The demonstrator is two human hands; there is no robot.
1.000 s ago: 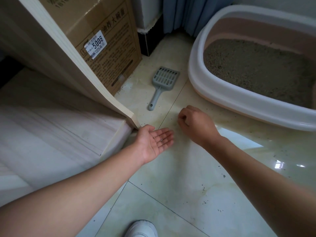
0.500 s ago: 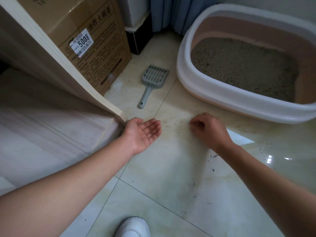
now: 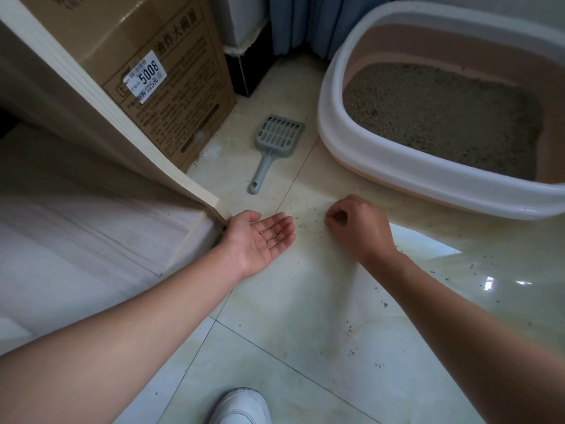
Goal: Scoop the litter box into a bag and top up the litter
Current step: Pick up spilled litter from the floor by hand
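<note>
A pink litter box with a white rim point(image 3: 397, 166) sits on the tiled floor at the right, filled with grey-brown litter point(image 3: 440, 114). A grey slotted scoop point(image 3: 275, 145) lies flat on the floor left of it, handle toward me. My left hand point(image 3: 260, 240) rests palm up near the floor, a few litter grains lying in its palm. My right hand point(image 3: 357, 224) hovers knuckles up just right of it, fingertips pinched together at the floor among scattered grains. No bag is in view.
A cardboard box point(image 3: 171, 78) with a white label stands at the back left behind a slanted pale wooden board point(image 3: 122, 142). Blue curtains point(image 3: 308, 22) hang behind. Litter grains dot the floor point(image 3: 305, 316). My white shoe point(image 3: 241, 407) is at the bottom edge.
My right hand has moved a short way over the floor in front of the litter box, staying pinched. My left hand stays cupped palm up with grains in it.
</note>
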